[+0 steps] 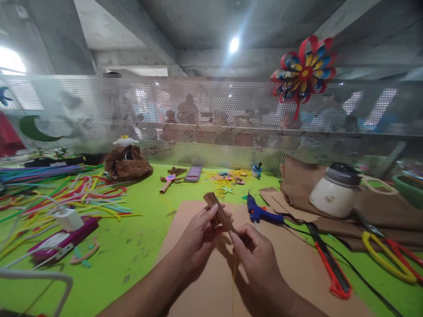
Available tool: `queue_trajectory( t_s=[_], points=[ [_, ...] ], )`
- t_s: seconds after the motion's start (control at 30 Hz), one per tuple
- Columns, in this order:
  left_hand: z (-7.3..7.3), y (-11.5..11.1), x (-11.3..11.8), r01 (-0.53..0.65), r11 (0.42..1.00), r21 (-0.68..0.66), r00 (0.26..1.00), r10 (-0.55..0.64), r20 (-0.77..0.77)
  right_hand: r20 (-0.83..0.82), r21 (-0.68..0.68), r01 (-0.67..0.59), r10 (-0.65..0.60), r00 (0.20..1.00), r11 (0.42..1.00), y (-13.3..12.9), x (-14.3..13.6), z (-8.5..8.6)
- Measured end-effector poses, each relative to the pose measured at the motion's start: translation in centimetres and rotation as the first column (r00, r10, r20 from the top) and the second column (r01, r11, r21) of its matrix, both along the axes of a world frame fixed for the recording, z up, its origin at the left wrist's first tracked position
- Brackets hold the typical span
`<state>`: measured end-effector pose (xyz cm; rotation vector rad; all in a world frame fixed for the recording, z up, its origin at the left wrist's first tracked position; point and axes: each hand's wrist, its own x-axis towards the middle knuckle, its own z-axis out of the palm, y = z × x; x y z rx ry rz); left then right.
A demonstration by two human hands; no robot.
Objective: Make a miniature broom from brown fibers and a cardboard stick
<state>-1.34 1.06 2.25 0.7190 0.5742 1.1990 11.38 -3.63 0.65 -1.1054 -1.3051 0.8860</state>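
Observation:
A narrow bundle of pleated brown paper [220,212] is held tilted in front of me, its fanned end up and to the left. My left hand [200,237] is closed around its middle, thumb on top. Lower down, my right hand [256,253] pinches the narrow end between thumb and fingers. A thin yellow string [234,277] hangs below the bundle; its upper end is hidden by my fingers. Both hands are above a tan cardboard sheet [188,295]. Just beyond my right hand lies a blue glue gun [262,213].
Red-handled scissors [330,268], yellow-handled scissors [386,257], a white jar [335,193] and folded brown paper [297,189] are at right. Pipe cleaners [99,193] and a purple power strip [62,240] lie left. A perforated screen [211,119] stands behind.

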Motion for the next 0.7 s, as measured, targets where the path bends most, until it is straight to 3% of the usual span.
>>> queue_trajectory(
  t_s=[0.23,0.5,0.7],
  points=[
    [0.32,0.71,-0.46,-0.095,0.994,0.052,0.995,0.095,-0.005,0.186,0.044,-0.03,0.021,0.982,0.999,0.35,0.58,-0.89],
    [0.35,-0.08,-0.11,0.019,1.0,0.025,0.998,-0.017,-0.059,0.031,-0.063,-0.071,0.073,0.997,0.995,0.36,0.05,-0.18],
    [0.14,-0.07,-0.01,0.013,1.0,0.007,1.0,-0.013,0.016,0.031,-0.017,-0.043,0.044,0.999,0.999,-0.14,-0.09,-0.18]
  ],
)
